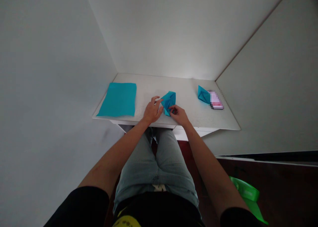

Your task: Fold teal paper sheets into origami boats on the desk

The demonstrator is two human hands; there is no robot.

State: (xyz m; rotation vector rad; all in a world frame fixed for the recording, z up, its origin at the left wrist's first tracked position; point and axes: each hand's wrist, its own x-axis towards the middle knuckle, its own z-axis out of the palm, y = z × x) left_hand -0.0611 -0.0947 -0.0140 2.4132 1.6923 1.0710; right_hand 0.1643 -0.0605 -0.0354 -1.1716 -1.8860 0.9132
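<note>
White walls meet in a corner around me, and dark floor runs under my knees, with a green plastic object (247,194) lying on it near right. Past my grey-trousered lap stands the white desk (149,84), both forearms reaching over its near edge. My left grip (152,110) is loosely spread, its fingertips against the left edge of the folded teal paper (169,101); whether it clamps the paper I cannot tell. My right grip (179,115) is curled tight, pinching that paper's near tip. The paper sits at mid-desk, between both grips. Left of it a flat teal sheet (118,99) lies well apart. Far right, a second folded teal piece (203,94) touches a blurred pink thing (216,101).
</note>
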